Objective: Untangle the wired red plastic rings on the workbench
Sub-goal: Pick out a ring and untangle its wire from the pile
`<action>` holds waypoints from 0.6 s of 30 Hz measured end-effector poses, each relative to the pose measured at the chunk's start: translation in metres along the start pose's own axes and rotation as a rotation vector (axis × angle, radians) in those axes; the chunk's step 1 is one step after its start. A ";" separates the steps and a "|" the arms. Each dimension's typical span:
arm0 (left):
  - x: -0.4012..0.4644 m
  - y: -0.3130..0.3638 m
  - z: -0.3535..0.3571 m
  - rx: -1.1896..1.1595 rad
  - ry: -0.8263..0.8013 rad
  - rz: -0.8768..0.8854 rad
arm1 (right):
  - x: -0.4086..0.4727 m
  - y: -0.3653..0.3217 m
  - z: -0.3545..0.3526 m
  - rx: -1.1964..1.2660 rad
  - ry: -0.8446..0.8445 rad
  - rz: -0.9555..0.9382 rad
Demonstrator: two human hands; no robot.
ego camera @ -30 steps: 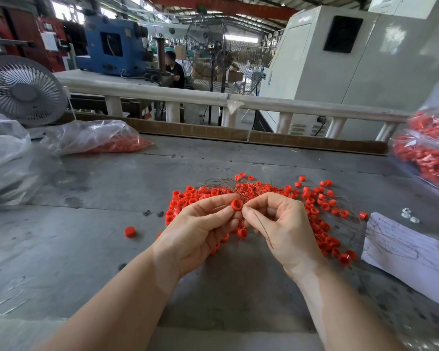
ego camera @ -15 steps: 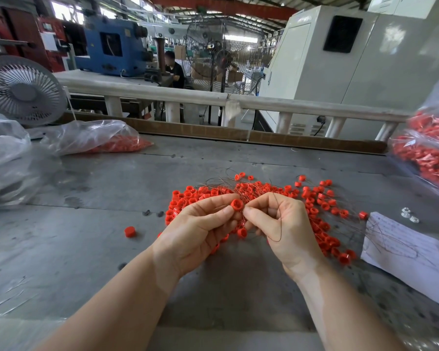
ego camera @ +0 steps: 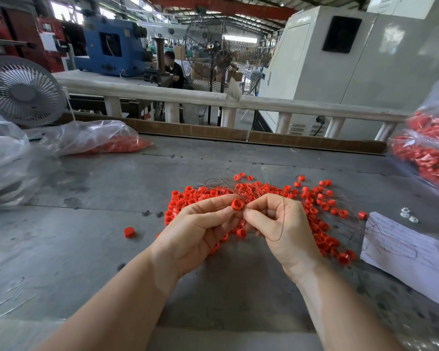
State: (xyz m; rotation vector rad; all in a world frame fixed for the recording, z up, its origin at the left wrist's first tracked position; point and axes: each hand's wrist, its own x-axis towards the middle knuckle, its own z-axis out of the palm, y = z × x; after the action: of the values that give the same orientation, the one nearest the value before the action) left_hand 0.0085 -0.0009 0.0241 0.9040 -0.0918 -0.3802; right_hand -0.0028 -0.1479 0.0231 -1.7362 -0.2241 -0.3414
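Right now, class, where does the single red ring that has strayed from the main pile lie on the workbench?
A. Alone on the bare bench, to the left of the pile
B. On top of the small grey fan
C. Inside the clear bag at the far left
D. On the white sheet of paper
A: the lone red ring sits by itself on the grey workbench, left of the pile of wired rings and of the left hand.

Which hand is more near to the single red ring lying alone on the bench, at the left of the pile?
Left. The left hand is just right of the lone red ring; the right hand lies farther right, beyond it.
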 end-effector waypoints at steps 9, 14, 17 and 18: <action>-0.001 0.000 -0.002 0.039 -0.004 0.008 | 0.000 0.000 0.001 -0.005 -0.004 -0.003; 0.000 -0.002 -0.002 0.060 0.017 0.045 | -0.001 0.000 0.001 0.007 -0.005 -0.001; 0.000 -0.003 -0.002 0.077 0.026 0.072 | -0.001 -0.001 0.002 0.037 -0.005 0.016; 0.000 -0.003 -0.002 0.080 0.025 0.075 | -0.001 -0.002 0.003 0.042 -0.005 0.022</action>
State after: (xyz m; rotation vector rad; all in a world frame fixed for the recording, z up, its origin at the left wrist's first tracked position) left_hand 0.0083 -0.0011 0.0208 0.9814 -0.1187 -0.2967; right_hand -0.0042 -0.1451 0.0237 -1.6972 -0.2147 -0.3145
